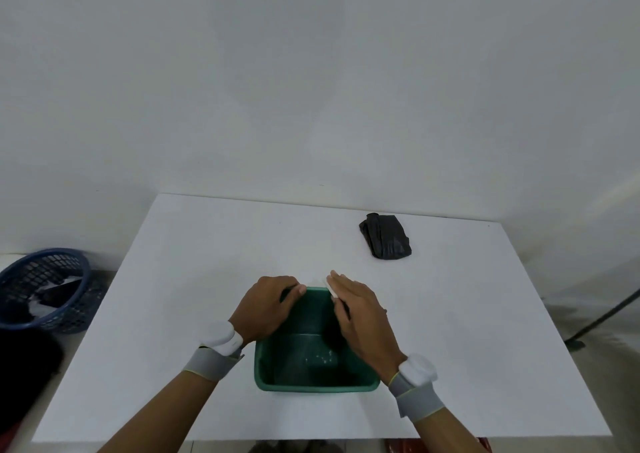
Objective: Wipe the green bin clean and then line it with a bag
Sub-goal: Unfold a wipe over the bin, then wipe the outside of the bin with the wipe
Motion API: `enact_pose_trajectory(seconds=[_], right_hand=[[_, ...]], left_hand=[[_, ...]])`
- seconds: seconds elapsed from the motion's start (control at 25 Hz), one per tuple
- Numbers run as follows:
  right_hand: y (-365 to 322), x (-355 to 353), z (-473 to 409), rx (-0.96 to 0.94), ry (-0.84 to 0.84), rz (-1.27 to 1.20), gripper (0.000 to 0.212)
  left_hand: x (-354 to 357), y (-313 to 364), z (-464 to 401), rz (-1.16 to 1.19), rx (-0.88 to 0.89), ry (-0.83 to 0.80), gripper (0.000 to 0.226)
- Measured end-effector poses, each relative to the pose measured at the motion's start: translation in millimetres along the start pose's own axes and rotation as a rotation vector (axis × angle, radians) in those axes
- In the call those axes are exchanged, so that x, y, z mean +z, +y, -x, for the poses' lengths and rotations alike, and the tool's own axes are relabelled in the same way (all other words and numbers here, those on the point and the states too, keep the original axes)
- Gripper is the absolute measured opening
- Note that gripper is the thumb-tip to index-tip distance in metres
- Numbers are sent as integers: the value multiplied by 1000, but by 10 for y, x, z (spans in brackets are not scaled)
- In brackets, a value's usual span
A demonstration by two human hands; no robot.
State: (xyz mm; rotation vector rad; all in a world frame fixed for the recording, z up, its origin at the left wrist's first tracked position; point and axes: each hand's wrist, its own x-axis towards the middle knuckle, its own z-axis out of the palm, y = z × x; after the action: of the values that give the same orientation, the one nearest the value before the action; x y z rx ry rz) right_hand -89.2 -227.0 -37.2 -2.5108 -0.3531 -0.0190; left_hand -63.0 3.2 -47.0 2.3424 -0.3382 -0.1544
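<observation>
1. Green bin [313, 362] sits on the white table [207, 245], near edge.
2. Left hand [266, 305] grips its far-left rim, fingers curled over.
3. Right hand [360, 317], fingers straight, presses a white wipe [330, 287] on the right wall.
4. Folded black bag [386, 236] lies far right. No readable writing anywhere.

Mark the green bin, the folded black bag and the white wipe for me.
green bin [313, 388]: head view, near rim.
black bag [386, 236]: head view, middle of the bundle.
white wipe [329, 284]: head view, edge showing under the right hand's fingers.
</observation>
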Motion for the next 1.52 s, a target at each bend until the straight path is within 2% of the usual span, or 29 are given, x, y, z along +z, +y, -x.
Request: enact_pose_trajectory(seconds=[0.32,0.6,0.76,0.88,0.92,1.0,1.12,1.24,1.36,1.52], right_hand=[[164,64,-320,-142,84,38,41],[253,67,-613,-189,155,103,38],[290,89,-504,-197,208,138,36],[275,106,-437,-192,206,175,36],[256,78,-453,-182,197,193,35],[209,40,-467,-151,181,224,35],[84,-13,-349,-119,163,204,36],[27,9,-299,-108,157,216,35],[-5,-1,-267,-89,173,206,35],[29,-37,-243,-59,170,218,35]], left_hand=[[-34,-57,-283,-100,72,79,45],[-121,-188,-622,-130,137,55,53],[-51,-247,-560,-12,138,74,51],[47,-189,-304,334,114,273,37],[63,-171,-218,495,94,316,41],[146,-161,24,701,115,291,60],[306,-195,442,687,240,244,93],[452,-298,636,668,290,250,132],[618,-421,720,659,380,277,138],[827,-518,667,651,451,231,132]])
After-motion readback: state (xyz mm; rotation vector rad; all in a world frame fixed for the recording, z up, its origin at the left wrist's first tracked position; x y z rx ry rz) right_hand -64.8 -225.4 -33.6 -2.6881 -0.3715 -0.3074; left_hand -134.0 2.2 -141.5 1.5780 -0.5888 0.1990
